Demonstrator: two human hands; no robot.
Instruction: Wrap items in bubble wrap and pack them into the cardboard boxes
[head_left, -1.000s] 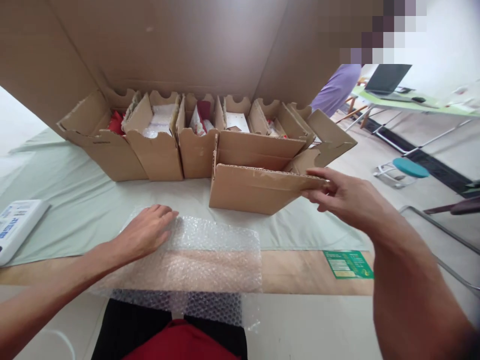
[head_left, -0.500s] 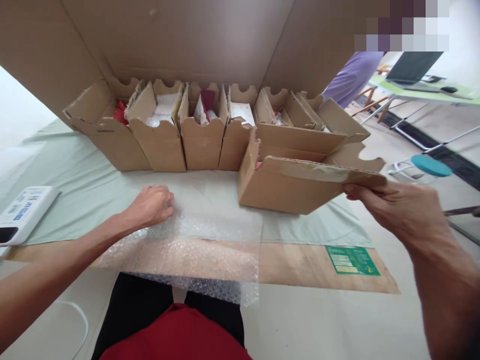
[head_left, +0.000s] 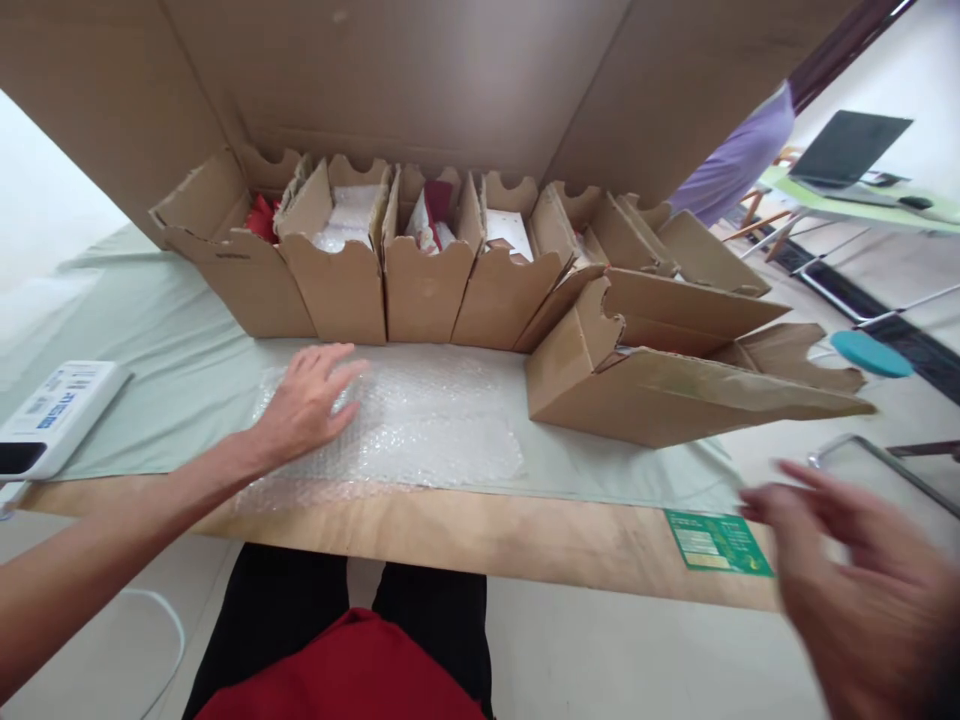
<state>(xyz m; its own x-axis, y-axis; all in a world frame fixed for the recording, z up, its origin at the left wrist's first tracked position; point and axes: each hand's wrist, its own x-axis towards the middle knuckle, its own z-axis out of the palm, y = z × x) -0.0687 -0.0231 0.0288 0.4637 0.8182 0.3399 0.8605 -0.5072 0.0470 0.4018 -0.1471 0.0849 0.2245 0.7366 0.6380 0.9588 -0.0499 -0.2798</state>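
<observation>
bubble wrap (head_left: 405, 425) under flat left hand (head_left: 307, 405), right hand (head_left: 862, 570) well apart

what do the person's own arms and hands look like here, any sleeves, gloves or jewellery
Both forearms are bare as far as the head view shows, with no sleeve reaching them. The left hand wears no glove, and no ring, watch or band shows on it or its wrist. The right hand is also ungloved, but it is blurred, so small items such as a ring cannot be ruled out there.

You see a white device (head_left: 56, 412) lying on the green cloth (head_left: 150, 400), well left of the row of boxes (head_left: 352, 270). A green label (head_left: 716, 543) sits on the table's wooden edge, and a laptop (head_left: 847, 150) stands far right of the boxes.
</observation>
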